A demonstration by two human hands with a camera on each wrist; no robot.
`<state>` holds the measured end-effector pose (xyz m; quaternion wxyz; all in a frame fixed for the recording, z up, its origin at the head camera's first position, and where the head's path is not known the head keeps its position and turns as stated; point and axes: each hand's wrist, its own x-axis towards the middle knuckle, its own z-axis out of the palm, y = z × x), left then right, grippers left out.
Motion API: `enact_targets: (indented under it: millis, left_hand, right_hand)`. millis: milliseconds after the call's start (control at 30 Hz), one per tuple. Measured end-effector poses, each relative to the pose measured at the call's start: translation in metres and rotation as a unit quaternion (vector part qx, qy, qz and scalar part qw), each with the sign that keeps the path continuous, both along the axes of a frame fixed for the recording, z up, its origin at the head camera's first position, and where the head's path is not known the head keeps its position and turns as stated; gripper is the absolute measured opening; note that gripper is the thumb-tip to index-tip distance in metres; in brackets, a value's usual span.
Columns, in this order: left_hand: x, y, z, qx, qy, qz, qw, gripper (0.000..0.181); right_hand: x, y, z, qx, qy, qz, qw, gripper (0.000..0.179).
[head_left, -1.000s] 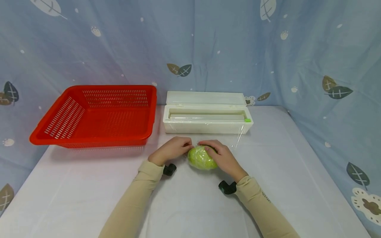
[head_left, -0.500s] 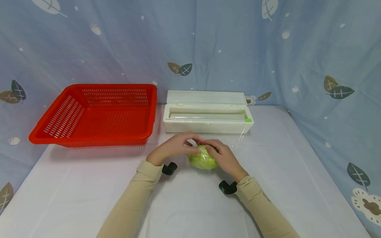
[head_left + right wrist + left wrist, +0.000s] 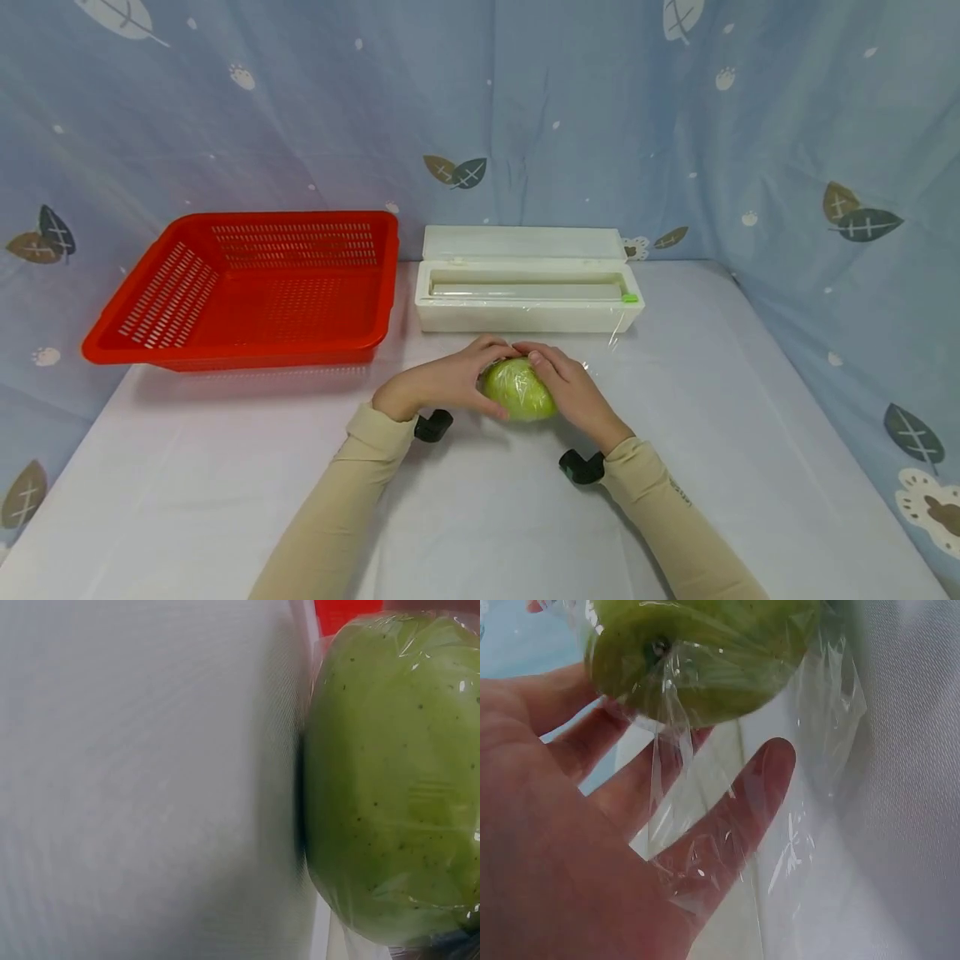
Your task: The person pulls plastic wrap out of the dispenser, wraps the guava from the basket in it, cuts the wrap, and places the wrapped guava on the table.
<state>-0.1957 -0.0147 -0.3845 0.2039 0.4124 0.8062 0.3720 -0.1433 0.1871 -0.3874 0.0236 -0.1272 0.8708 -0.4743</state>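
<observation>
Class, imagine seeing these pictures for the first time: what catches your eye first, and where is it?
The bright red basket stands out first, on the left of the white table. Next comes the green fruit in clear film, between the left hand and the right hand. Behind them sits a white box, its lid open.

My head camera looks forward and down at the white table [image 3: 495,517] from farther back. My wrist cameras peek from up close, the left one past my left hand [image 3: 577,817], and all three see the same green fruit [image 3: 397,787].
</observation>
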Motion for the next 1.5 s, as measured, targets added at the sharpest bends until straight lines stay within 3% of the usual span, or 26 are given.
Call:
enact_targets:
  millis: [133,367,633,833,933,1067,1233,1433,1500]
  left_hand:
    - [0.001,0.005,-0.002,-0.014,0.019,0.007,0.9997,0.081]
    - [0.003,0.010,-0.009,-0.023,0.025,-0.003,0.9994,0.083]
    - [0.006,0.013,-0.011,-0.023,0.011,-0.011,0.9996,0.080]
    - [0.001,0.011,-0.016,-0.015,-0.032,0.000,0.9994,0.078]
    - [0.000,0.011,-0.016,-0.019,-0.042,0.001,0.9989,0.079]
    - [-0.002,0.011,-0.017,-0.019,-0.049,-0.004,0.9986,0.078]
    - [-0.003,0.014,-0.017,0.000,-0.040,-0.020,0.9990,0.072]
    - [-0.004,0.024,-0.018,0.080,-0.043,-0.075,0.9930,0.047]
    - [-0.004,0.026,-0.019,0.084,-0.035,-0.074,0.9931,0.044]
  right_hand:
    - [-0.007,0.006,-0.014,-0.005,-0.007,-0.005,0.9999,0.042]
    - [-0.011,0.008,-0.018,-0.017,0.018,0.032,0.9992,0.048]
    - [-0.009,0.010,-0.012,-0.066,0.021,0.053,0.9962,0.029]
    - [-0.012,0.024,0.002,-0.012,0.087,0.070,0.9937,0.017]
    - [-0.011,0.030,0.008,0.022,0.114,0.108,0.9873,0.012]
    - [-0.008,0.031,0.013,0.055,0.118,0.158,0.9787,0.011]
    - [-0.007,0.027,0.012,0.068,0.096,0.179,0.9768,0.020]
    - [-0.005,0.023,0.008,0.066,0.091,0.193,0.9747,0.019]
    - [-0.005,0.022,0.007,0.060,0.095,0.195,0.9743,0.019]
